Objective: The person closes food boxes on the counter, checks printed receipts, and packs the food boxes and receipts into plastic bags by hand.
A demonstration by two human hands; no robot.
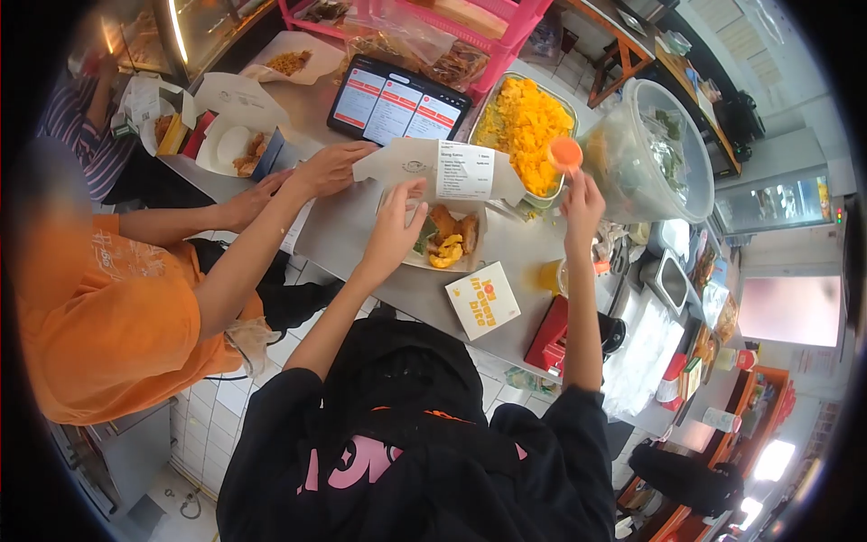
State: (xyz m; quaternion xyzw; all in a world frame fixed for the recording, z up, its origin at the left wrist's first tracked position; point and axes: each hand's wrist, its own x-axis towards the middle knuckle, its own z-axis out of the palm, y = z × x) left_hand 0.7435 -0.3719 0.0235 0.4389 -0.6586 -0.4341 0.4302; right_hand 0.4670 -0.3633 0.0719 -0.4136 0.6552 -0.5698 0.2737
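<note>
My right hand (582, 200) is closed round the handle of an orange scoop (566, 154), which is over the right side of a tray of yellow food (521, 126). My left hand (395, 226) is open at the left side of an open food box (479, 259). Fried pieces and a yellow portion (447, 251) lie in that box, with some green at their left. A printed receipt (465, 170) is on its raised lid. Below the box, a small white box with yellow lettering (483, 300) rests on the metal counter (339, 237).
A co-worker in an orange shirt (135, 316) stands at the left, hands near the lid and tablet (397, 101). Other open boxes (237, 101) sit at the upper left. A large clear tub (623, 149) and a red box (548, 339) are at the right.
</note>
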